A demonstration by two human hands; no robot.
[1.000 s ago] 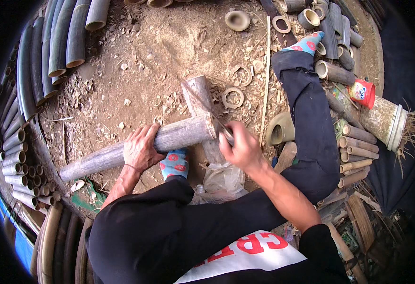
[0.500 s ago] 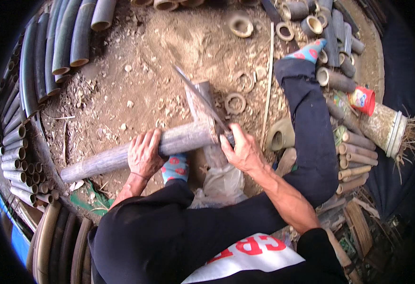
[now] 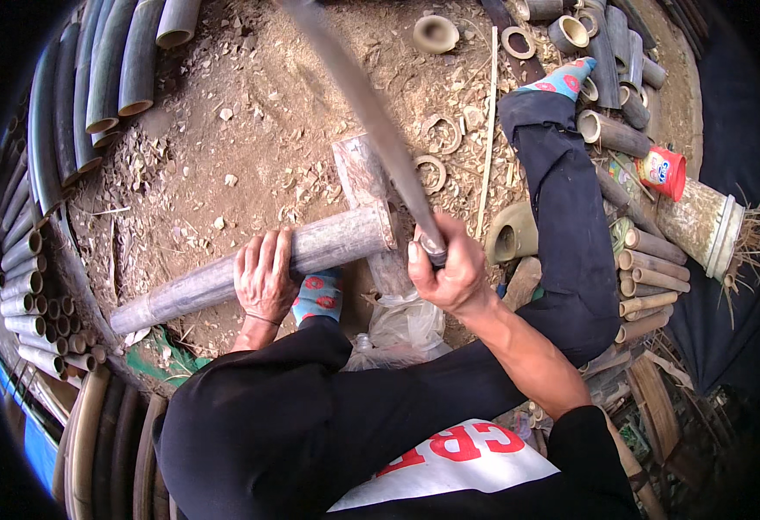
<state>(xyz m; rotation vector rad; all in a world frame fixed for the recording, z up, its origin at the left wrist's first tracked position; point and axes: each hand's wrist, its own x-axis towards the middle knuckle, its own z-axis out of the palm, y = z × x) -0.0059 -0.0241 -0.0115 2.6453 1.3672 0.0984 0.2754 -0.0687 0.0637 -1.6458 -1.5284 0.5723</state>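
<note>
My left hand (image 3: 264, 276) is wrapped over a thick grey bamboo pole (image 3: 336, 238), which slants from lower left up to the middle. The pole's right end rests across a short log (image 3: 361, 173) on the ground. In my right hand (image 3: 455, 270) is the handle of a machete (image 3: 367, 104). Its long blade, slightly blurred, points up and away to the upper left, raised above the pole's cut end and apart from it. The blade's tip runs out past the top edge of the view.
Long bamboo poles (image 3: 141, 61) lie at the far left, with stacked cut lengths (image 3: 29, 282) nearer. Bamboo rings (image 3: 432, 173) and shavings litter the dirt. A thin strip (image 3: 488, 130) lies before my outstretched leg (image 3: 566, 208). On the right are a red container (image 3: 662, 171) and a white bucket (image 3: 701, 227).
My right hand has lifted the machete, so its blade now stands higher and clear of the pole's end. The left hand keeps its hold on the pole.
</note>
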